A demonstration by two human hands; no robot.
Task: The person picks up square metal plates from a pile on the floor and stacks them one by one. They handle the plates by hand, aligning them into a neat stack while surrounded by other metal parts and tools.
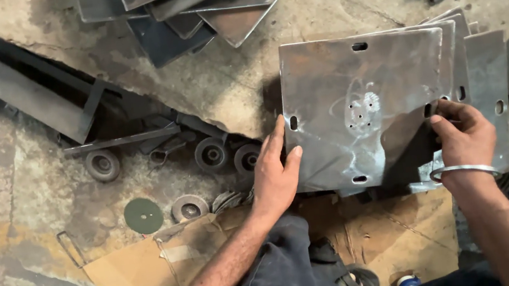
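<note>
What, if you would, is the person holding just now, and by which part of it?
A square steel plate, the top one of a stack. The left hand grips its left edge near the lower corner; the right hand grips its right edge.

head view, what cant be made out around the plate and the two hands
- Plates stacked under the top steel plate: count unclear, it covers them.
- Right hand: fingertips hidden behind the plate's edge.
- Left hand: palm faces away.
- Plate pile at the top: cut by the frame edge.

Steel plate [360, 110] lies atop plate stack [487, 88].
</note>
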